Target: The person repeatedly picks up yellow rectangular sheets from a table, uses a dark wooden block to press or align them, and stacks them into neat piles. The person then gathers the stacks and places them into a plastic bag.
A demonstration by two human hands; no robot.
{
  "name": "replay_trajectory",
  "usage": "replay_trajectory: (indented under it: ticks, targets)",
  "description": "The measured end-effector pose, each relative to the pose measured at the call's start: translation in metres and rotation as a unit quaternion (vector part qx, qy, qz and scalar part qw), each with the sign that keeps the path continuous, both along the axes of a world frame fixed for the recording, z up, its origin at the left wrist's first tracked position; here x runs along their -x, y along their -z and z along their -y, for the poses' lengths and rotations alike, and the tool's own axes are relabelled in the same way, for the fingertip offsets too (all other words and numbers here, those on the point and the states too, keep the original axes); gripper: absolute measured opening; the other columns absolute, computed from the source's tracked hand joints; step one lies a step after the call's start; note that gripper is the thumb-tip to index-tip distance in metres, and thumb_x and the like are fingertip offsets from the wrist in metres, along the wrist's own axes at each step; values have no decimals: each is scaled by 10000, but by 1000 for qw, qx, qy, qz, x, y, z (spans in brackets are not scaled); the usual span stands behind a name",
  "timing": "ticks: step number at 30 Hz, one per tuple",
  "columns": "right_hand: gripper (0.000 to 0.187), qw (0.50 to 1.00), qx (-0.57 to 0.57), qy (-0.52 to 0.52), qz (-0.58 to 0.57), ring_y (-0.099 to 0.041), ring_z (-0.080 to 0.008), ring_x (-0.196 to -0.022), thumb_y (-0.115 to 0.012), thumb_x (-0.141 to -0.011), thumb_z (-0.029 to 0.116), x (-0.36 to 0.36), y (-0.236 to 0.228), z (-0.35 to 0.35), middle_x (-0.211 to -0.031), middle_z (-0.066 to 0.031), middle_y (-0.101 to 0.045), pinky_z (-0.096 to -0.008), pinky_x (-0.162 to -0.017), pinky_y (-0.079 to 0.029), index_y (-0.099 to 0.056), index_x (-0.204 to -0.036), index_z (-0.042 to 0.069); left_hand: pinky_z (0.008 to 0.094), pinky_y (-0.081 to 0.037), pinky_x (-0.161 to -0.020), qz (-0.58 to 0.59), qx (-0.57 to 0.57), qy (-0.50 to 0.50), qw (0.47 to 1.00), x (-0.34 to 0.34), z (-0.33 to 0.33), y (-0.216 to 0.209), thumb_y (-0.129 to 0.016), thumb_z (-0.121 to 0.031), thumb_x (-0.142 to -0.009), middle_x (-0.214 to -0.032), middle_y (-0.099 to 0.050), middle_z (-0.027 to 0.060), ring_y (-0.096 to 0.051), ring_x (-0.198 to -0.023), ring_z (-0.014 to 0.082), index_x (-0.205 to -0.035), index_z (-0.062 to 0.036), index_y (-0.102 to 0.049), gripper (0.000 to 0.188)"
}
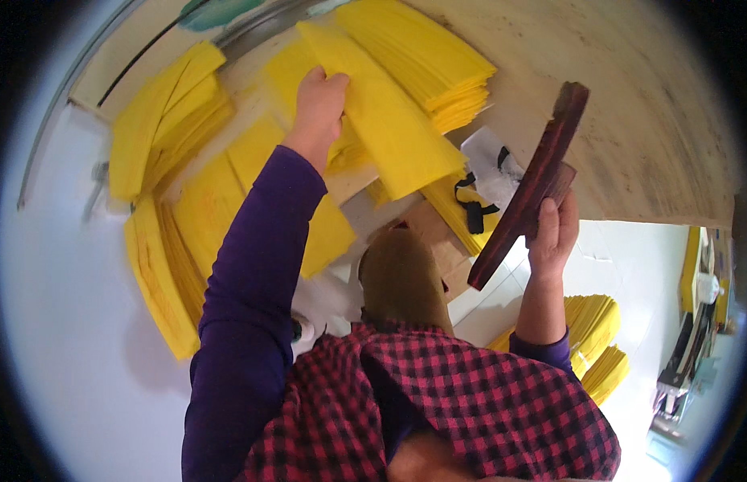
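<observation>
My left hand (319, 108) is closed on the edge of a long yellow sheet (393, 124), slightly blurred, which slants down to the right across other yellow sheets. Off to the right, my right hand (555, 234) grips a dark reddish-brown wooden bar (528, 193) by a short block on its side. The bar is tilted, its upper end over the table, and stands apart from the yellow sheets. Just beyond the held sheet lies a thick stack of yellow sheets (425, 60).
More yellow sheets (168, 116) are piled at the left, some (160, 273) hanging down beside my left arm. A brown table (654, 153) spans the far right. A clear plastic bag (490, 165) and black strap (474, 210) lie near the bar. Yellow bundles (594, 329) stand lower right.
</observation>
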State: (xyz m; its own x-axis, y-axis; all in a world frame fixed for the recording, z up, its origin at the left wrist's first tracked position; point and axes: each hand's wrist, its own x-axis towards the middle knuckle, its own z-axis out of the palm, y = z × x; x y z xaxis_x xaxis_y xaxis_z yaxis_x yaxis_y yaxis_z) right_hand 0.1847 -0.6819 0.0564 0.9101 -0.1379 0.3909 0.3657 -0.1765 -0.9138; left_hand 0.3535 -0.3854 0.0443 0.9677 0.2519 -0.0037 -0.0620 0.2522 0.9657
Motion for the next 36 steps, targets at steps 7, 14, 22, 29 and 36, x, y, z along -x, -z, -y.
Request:
replay_trajectory:
  ticks: [7, 14, 22, 29, 36]
  targets:
    - [311, 998, -23, -11, 59, -400, -11, -461, -441, -940, 254, 7, -14, -17, -719, 1, -567, -155, -391, -284, -490, -1127, 10, 325, -508, -766, 125, 6, 17, 992, 97, -77, -35, -499, -56, -859, -1018, -611, 103, -612, -874, 203, -1094, 12, -523, 246]
    - [301, 994, -5, -63, 91, -404, -17, -460, -433, -943, 251, 10, -28, -56, -705, -3, -563, -161, -385, -279, -497, -1108, 8, 331, -491, -805, 16, 87, -47, 995, 161, -135, 36, -460, -37, -863, -1087, -589, 113, -599, -919, 219, -1140, 12, -510, 286]
    - [186, 983, 21, -177, 32, -468, -42, -611, -458, -938, 160, 8, -36, -101, -807, -17, -555, -185, -522, -386, -504, -1028, 4, 372, -502, -803, -142, 146, -49, 978, 180, -153, 147, -464, -52, -857, -1038, -604, 148, -603, -903, 258, -1103, 41, -510, 266]
    - [180, 977, 121, -175, 14, -477, -73, -653, -517, -910, 187, -5, -37, -143, -716, -29, -527, -230, -582, -413, -509, -912, 7, 380, -506, -776, -141, 141, -81, 977, 167, -150, 153, -471, -44, -846, -1029, -599, 165, -605, -886, 274, -1094, 58, -506, 270]
    - [181, 966, 225, -94, 89, -535, -144, -646, -518, -905, 201, -39, -51, -118, -755, -76, -574, -284, -600, -453, -527, -952, 26, 369, -508, -759, -104, 89, -121, 983, 173, -127, 136, -474, -69, -871, -1029, -593, 148, -602, -880, 267, -1140, 50, -476, 294]
